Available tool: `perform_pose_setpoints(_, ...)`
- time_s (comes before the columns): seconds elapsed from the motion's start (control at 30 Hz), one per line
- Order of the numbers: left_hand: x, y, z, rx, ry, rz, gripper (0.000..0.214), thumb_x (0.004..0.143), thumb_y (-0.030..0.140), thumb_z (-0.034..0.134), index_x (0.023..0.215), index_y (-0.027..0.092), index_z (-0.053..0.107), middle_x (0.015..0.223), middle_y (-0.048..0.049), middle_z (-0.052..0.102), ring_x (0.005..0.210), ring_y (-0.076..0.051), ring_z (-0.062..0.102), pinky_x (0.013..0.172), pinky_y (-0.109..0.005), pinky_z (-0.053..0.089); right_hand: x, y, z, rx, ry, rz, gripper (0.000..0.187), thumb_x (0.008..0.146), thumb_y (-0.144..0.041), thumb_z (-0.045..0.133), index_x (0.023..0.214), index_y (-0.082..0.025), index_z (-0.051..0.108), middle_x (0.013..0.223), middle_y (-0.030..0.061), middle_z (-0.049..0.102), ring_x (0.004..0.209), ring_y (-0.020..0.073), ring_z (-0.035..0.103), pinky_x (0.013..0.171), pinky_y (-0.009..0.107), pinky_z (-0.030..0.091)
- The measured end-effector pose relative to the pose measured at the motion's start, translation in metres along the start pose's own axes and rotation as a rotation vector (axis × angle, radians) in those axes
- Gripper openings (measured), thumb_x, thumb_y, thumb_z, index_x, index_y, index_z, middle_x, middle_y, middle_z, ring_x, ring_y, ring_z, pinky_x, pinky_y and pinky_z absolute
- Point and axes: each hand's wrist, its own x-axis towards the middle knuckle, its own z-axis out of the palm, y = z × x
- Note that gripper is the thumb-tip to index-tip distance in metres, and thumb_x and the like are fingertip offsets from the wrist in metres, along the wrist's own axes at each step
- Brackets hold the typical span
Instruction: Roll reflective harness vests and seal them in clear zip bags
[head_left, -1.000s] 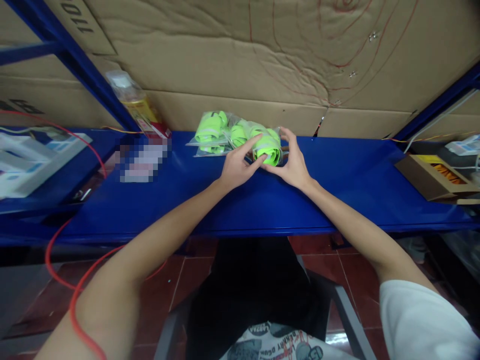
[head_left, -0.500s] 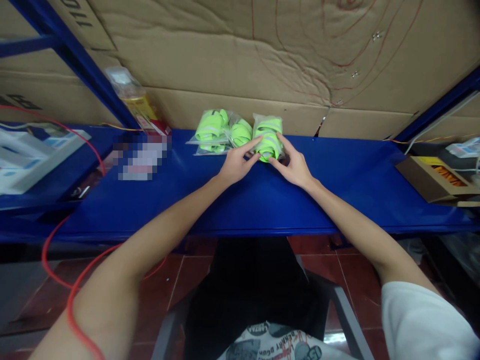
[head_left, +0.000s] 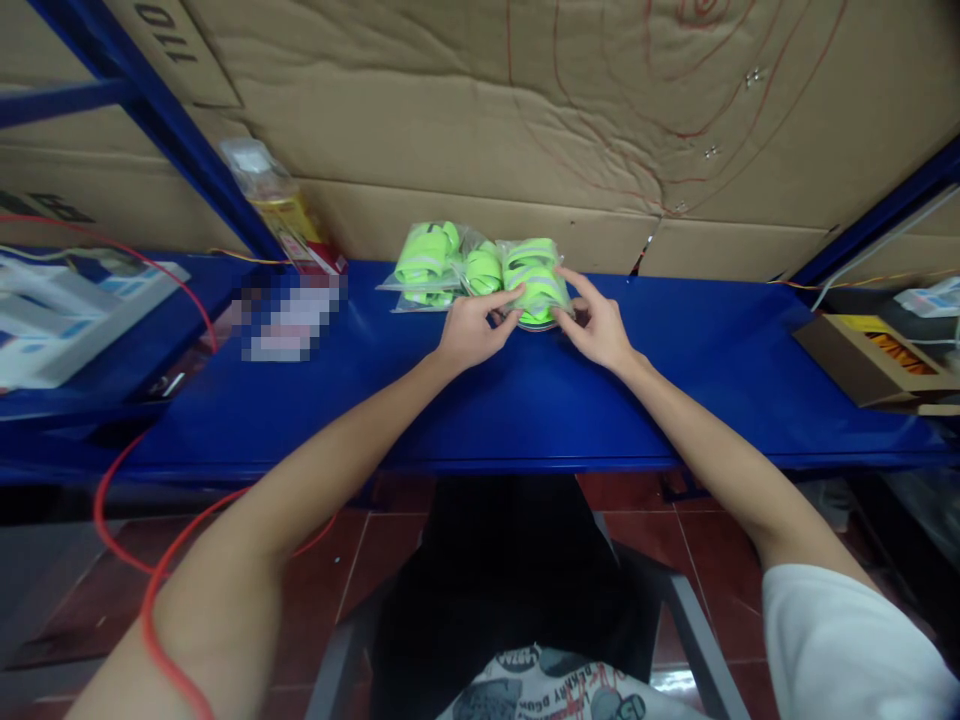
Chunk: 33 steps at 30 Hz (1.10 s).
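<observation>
Fingers (head_left: 501,299) of the left hand (head_left: 472,333) and right hand (head_left: 602,335) hold a clear bag (head_left: 531,260) by its 2 sides, thumbs and index fingers slightly parted. Yellow-green bands (head_left: 538,288) with pale stripes curl inside — toward the back of the blue surface (head_left: 480,420), beside similar bags (head_left: 427,258). Both forearms (head_left: 367,418) reach forward, converging — elbows bent outward.

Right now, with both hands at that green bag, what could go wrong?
The bag might slip, because the left hand and right hand seem to have just fingertips at its sides. It also lies close beside other green bags, so a nudge could shift those too.
</observation>
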Motion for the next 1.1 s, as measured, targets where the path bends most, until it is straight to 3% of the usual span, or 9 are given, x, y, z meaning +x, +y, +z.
perform_pose_setpoints(0.17,0.003,-0.003,-0.005,0.034,0.022,-0.029,0.04,0.092,0.029,0.068,0.126,0.022,0.088,0.081,-0.0032,0.086,0.048,-0.012,0.05,0.056,-0.028,0.05,0.0,-0.002,0.011,0.152,0.033,0.042,0.049,0.103,-0.054,0.066,0.137,-0.023,0.081,0.081,0.003,0.081,0.057,0.0174,0.067,0.062,0.035,0.061)
perform_pose_setpoints(0.23,0.005,-0.002,-0.005,0.041,0.038,-0.013,0.038,0.091,0.025,0.067,0.122,0.024,0.09,0.087,-0.0048,0.088,0.048,-0.012,0.054,0.057,-0.029,0.051,0.001,-0.001,0.015,0.253,0.065,0.11,0.045,0.1,-0.054,0.069,0.122,-0.02,0.087,0.081,0.0054,0.083,0.055,0.0173,0.068,0.056,0.034,0.06)
perform_pose_setpoints(0.33,0.006,-0.001,-0.003,0.063,0.066,-0.006,0.034,0.09,0.024,0.067,0.113,0.023,0.092,0.086,-0.0062,0.088,0.056,-0.016,0.065,0.062,-0.031,0.054,0.003,0.001,0.016,0.319,0.089,0.166,0.044,0.095,-0.055,0.073,0.114,-0.018,0.089,0.079,0.0067,0.083,0.057,0.0183,0.071,0.053,0.032,0.058)
perform_pose_setpoints(0.5,0.003,0.001,-0.003,0.103,0.074,-0.037,0.033,0.088,0.023,0.068,0.114,0.021,0.09,0.075,-0.0023,0.082,0.062,-0.016,0.069,0.07,-0.03,0.057,0.002,0.001,0.014,0.197,0.094,0.096,0.049,0.091,-0.06,0.08,0.12,-0.021,0.088,0.068,0.0002,0.076,0.057,0.0171,0.066,0.064,0.035,0.058)
perform_pose_setpoints(0.7,-0.003,0.013,-0.006,0.22,-0.095,0.03,0.066,0.088,0.029,0.074,0.153,0.025,0.07,0.072,0.0029,0.078,0.058,-0.015,0.067,0.066,-0.028,0.053,-0.001,-0.002,0.013,0.151,0.08,0.063,0.048,0.094,-0.064,0.077,0.117,-0.023,0.089,0.062,-0.0022,0.068,0.058,0.0177,0.064,0.065,0.034,0.053)
perform_pose_setpoints(0.87,-0.003,0.007,-0.003,0.225,-0.004,0.064,0.043,0.101,0.047,0.071,0.137,0.027,0.083,0.062,0.0014,0.073,0.054,-0.014,0.062,0.062,-0.028,0.049,-0.003,-0.011,0.01,0.047,0.044,0.025,0.047,0.1,-0.056,0.073,0.131,-0.022,0.084,0.066,-0.0013,0.073,0.06,0.018,0.067,0.068,0.033,0.052)
perform_pose_setpoints(1.0,-0.002,-0.001,0.001,0.242,0.051,0.096,0.034,0.104,0.045,0.068,0.125,0.028,0.088,0.069,-0.002,0.079,0.058,-0.015,0.065,0.063,-0.029,0.048,-0.003,-0.015,0.01,-0.119,0.002,0.046,0.063,0.098,-0.047,0.075,0.156,-0.025,0.069,0.063,-0.0047,0.071,0.055,0.0171,0.062,0.067,0.032,0.049)
perform_pose_setpoints(1.1,-0.003,0.0,0.003,0.265,0.048,0.125,0.033,0.104,0.041,0.066,0.125,0.029,0.088,0.072,-0.0024,0.081,0.059,-0.015,0.066,0.064,-0.029,0.05,-0.003,-0.012,0.012,-0.099,-0.023,0.045,0.061,0.098,-0.042,0.074,0.156,-0.025,0.07,0.064,-0.0043,0.072,0.055,0.0162,0.059,0.066,0.031,0.049)
